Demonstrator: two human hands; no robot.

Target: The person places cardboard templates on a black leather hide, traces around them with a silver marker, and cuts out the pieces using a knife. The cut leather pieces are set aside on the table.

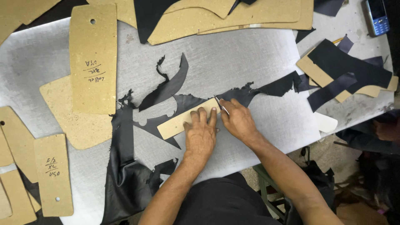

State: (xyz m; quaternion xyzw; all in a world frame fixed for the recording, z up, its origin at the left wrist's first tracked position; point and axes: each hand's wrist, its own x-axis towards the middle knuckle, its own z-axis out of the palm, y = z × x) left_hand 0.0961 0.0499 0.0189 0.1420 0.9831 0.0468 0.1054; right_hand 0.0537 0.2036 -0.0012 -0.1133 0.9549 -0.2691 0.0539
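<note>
The left hand [200, 135] is pressing its spread fingers flat on a narrow cardboard template [183, 120] lying on black leather [125, 166] mid-table, while the right hand [237, 121] is pinching a small blade [221, 105] at the template's right end, bare grey table [250, 54] lying open beyond.

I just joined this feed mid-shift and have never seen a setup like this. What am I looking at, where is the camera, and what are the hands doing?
There is no machine here: a person works with two bare hands, filmed by one camera worn on the head, looking down.

The left hand presses a narrow tan cardboard strip flat on a sheet of black leather. The right hand holds a small blade at the strip's end.

All this lies on a grey worktable. Around it are larger cardboard templates, some with handwritten marks, and black leather offcuts. A mobile phone lies at the top right corner.
</note>
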